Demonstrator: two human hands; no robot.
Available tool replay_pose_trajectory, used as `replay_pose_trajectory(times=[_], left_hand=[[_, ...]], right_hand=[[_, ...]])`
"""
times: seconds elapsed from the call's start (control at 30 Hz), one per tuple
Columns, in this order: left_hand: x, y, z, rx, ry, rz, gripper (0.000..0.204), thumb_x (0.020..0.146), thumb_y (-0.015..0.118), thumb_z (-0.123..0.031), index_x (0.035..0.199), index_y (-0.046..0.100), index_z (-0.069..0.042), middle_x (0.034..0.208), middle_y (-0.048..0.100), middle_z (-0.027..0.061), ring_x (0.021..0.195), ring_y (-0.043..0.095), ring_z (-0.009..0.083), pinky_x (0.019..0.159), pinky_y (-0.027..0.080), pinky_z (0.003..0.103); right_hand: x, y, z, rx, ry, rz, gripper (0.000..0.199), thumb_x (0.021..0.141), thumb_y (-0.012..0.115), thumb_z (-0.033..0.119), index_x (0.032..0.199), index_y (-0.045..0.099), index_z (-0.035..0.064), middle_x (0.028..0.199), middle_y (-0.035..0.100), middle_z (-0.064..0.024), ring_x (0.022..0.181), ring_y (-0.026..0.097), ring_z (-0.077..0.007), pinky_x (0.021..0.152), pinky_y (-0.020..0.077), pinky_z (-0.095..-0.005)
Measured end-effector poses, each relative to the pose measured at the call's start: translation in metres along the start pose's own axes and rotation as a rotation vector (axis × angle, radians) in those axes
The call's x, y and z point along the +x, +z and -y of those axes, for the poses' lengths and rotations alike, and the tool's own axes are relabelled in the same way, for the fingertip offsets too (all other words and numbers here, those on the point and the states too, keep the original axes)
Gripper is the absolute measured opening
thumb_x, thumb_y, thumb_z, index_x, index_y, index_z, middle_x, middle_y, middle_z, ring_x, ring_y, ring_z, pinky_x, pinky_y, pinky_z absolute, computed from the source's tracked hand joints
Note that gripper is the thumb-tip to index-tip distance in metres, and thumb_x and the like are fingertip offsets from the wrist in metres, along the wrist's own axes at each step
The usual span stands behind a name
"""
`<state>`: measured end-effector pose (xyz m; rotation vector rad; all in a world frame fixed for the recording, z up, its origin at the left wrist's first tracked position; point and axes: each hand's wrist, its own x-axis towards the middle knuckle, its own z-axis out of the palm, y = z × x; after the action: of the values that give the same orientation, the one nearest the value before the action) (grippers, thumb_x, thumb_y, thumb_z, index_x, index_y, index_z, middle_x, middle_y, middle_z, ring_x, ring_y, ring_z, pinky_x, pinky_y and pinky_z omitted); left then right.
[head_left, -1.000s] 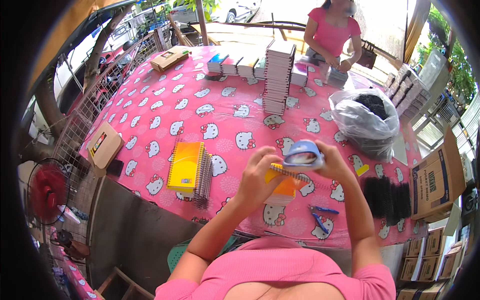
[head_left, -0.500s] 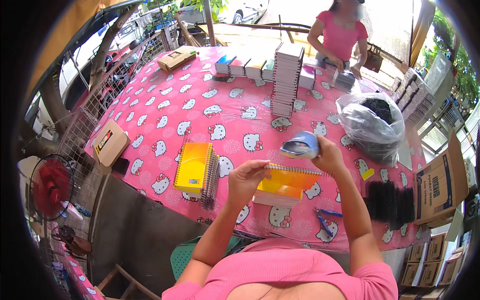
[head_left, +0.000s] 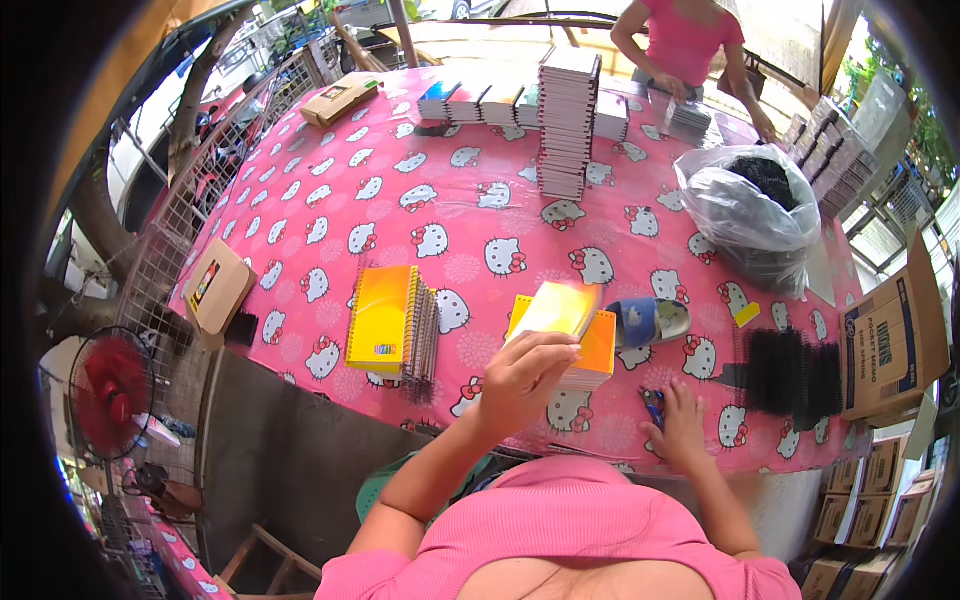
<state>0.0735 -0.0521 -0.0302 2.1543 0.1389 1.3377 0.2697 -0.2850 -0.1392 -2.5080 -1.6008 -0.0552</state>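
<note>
My left hand (head_left: 528, 378) is closed on a yellow spiral notebook (head_left: 563, 306), lifted and tilted above a stack of yellow-orange notebooks (head_left: 597, 345). Beside that stack, a blue slipper (head_left: 652, 321) lies on the table. My right hand (head_left: 684, 428) rests on the tabletop with fingers stretched out, touching or just beside the blue-handled pliers (head_left: 652, 406), partly covered by it. Further left stands another stack of yellow notebooks (head_left: 383, 318), wire bindings along its right side.
The table wears a pink patterned cover (head_left: 470, 232). A tall notebook stack (head_left: 566, 125) rises behind. Right lie a plastic bag of black coils (head_left: 745, 215), loose black coils (head_left: 792, 374) and an open carton (head_left: 893, 345). A co-worker (head_left: 690, 45) stands across; a fan (head_left: 112, 392) is left.
The slipper has gone from my right hand onto the table. My right hand has come down to the pliers, and my left hand has lifted a notebook off the near stack.
</note>
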Motion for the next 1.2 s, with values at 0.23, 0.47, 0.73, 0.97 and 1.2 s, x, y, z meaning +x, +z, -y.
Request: replay_pose_trajectory(times=[0.23,0.47,0.73,0.97,1.2], left_hand=[[-0.018,0.019,-0.006,0.028,-0.166,-0.157,0.023,0.070,0.077,0.005,0.090,0.066,0.002,0.102,0.065,0.0170,0.088,0.067,0.0232,0.074,0.057,0.030],[-0.016,0.018,-0.006,-0.018,-0.187,-0.168,0.018,0.070,0.075,0.008,0.086,0.067,0.003,0.098,0.066,0.0151,0.088,0.067,0.0210,0.073,0.056,0.030],[-0.014,0.011,-0.007,0.025,-0.049,-0.076,0.016,0.071,0.071,0.009,0.085,0.066,0.002,0.097,0.066,0.0134,0.083,0.066,0.0228,0.071,0.055,0.029],[0.001,-0.002,-0.007,0.052,-0.067,-0.211,0.023,0.071,0.073,0.002,0.091,0.066,-0.004,0.094,0.062,0.0099,0.087,0.062,0.0249,0.075,0.051,0.036],[-0.001,-0.018,-0.014,0.234,-0.002,-0.204,0.021,0.073,0.075,-0.004,0.094,0.067,-0.004,0.094,0.061,0.0093,0.085,0.061,0.0251,0.080,0.048,0.037]], right_hand=[[0.036,-0.082,0.066,0.785,0.046,-0.010,0.041,0.078,0.071,0.022,0.113,0.057,0.0035,0.106,0.057,-0.0165,0.099,0.055,-0.0346,0.086,0.0441,-0.0435],[0.070,-0.118,0.095,0.798,-0.219,-0.056,0.038,0.080,0.071,0.019,0.111,0.057,0.0017,0.098,0.061,-0.0132,0.088,0.061,-0.0271,0.077,0.0493,-0.0358],[0.063,-0.095,0.076,1.668,0.243,0.589,0.026,0.090,0.062,0.017,0.109,0.058,-0.0001,0.095,0.062,-0.0043,0.082,0.061,-0.0140,0.072,0.0497,-0.0258],[0.014,-0.023,0.000,0.081,0.096,-0.031,0.042,0.071,0.074,0.014,0.109,0.059,0.0050,0.125,0.050,-0.0186,0.119,0.045,-0.0368,0.102,0.0327,-0.0487],[0.136,-0.125,0.141,0.409,-0.762,-0.399,0.049,0.074,0.070,0.006,0.120,0.052,0.0065,0.125,0.051,-0.0142,0.108,0.052,-0.0343,0.089,0.0419,-0.0448]])
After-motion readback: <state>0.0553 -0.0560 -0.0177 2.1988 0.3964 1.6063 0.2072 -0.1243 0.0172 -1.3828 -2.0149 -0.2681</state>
